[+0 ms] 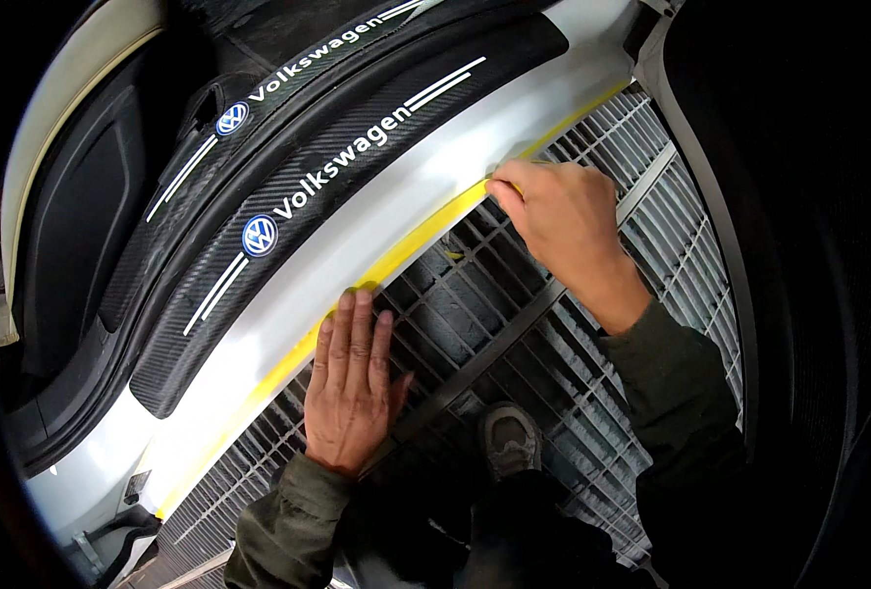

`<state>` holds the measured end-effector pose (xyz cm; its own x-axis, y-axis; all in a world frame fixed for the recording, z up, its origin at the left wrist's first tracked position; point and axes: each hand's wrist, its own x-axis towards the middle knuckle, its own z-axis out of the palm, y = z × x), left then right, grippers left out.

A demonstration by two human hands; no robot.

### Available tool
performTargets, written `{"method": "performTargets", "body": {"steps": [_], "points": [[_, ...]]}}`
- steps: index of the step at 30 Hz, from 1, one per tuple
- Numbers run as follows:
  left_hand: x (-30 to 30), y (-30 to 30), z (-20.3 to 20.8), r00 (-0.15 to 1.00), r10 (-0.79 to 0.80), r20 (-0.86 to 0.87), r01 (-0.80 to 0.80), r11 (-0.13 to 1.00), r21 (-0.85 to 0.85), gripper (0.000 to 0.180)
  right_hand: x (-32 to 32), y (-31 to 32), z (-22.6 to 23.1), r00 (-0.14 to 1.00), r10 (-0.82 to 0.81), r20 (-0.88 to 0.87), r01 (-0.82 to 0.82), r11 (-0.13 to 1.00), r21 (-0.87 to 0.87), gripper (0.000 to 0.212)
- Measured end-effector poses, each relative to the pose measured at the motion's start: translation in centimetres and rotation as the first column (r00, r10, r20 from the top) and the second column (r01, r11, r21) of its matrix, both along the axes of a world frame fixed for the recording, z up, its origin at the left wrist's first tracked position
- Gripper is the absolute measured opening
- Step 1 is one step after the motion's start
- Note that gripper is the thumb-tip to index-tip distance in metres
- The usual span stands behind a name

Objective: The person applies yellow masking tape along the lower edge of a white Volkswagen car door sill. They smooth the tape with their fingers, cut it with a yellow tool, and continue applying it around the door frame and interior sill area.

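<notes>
A strip of yellow tape runs along the lower outer edge of a white car door sill. My left hand lies flat with its fingers stretched out, the fingertips pressing on the tape near its middle. Farther right along the sill, my right hand is closed, its thumb and curled fingers pinching the tape at the edge. The tape carries on past both hands toward the two ends of the sill. The palm side of my right hand is hidden.
Black carbon-patterned sill guards cover the sill's upper part. A dark interior panel stands at left, the open door's edge at right. Below are a metal floor grating and my shoe.
</notes>
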<state>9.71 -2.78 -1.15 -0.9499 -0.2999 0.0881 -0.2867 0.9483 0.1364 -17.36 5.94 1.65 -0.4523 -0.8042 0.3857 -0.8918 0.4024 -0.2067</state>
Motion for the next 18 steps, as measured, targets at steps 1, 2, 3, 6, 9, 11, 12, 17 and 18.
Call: {"method": "performTargets", "body": {"steps": [1, 2, 3, 6, 9, 11, 12, 17, 18], "points": [[-0.4, 0.0, 0.0, 1.0, -0.011, 0.002, 0.011, 1.0, -0.003, 0.088, -0.1, 0.0, 0.0, 1.0, -0.012, -0.004, 0.012, 1.0, 0.02, 0.018], [-0.7, 0.0, 0.1, 1.0, -0.015, 0.007, 0.015, 1.0, -0.01, 0.087, 0.0, -0.1, 0.0, 1.0, -0.013, -0.006, 0.013, 1.0, 0.016, 0.018], [-1.2, 0.0, 0.1, 1.0, -0.02, 0.007, 0.02, 1.0, -0.01, 0.087, 0.1, -0.2, 0.0, 1.0, -0.014, -0.007, 0.014, 1.0, 0.012, 0.019], [-3.3, -0.1, 0.1, 0.999, -0.033, 0.003, 0.033, 0.999, -0.019, 0.082, 0.1, -0.4, 0.0, 1.0, -0.03, -0.007, 0.03, 0.999, 0.023, 0.02], [-6.0, 0.2, 0.1, 0.998, -0.063, -0.005, 0.063, 0.998, -0.01, 0.08, 0.1, -0.5, 0.1, 0.998, -0.049, -0.027, 0.049, 0.998, 0.035, 0.017], [-7.8, 0.2, -0.1, 0.994, -0.105, -0.015, 0.104, 0.993, -0.06, 0.078, 0.2, -0.6, 0.1, 0.998, -0.055, -0.031, 0.056, 0.998, 0.036, 0.015], [-8.6, 0.2, -0.3, 0.993, -0.121, -0.017, 0.119, 0.99, -0.076, 0.077, 0.2, -0.7, 0.0, 0.998, -0.055, -0.024, 0.056, 0.998, 0.034, 0.014], [-11.2, 0.2, 0.3, 0.989, -0.149, -0.012, 0.147, 0.983, -0.109, 0.076, 0.1, 0.0, 0.6, 0.999, -0.046, 0.024, 0.045, 0.997, 0.06, 0.02], [-11.3, 0.1, 0.2, 0.99, -0.144, -0.007, 0.142, 0.985, -0.101, 0.074, 0.5, 0.2, 1.5, 0.997, -0.041, 0.069, 0.035, 0.996, 0.083, 0.023]]}}
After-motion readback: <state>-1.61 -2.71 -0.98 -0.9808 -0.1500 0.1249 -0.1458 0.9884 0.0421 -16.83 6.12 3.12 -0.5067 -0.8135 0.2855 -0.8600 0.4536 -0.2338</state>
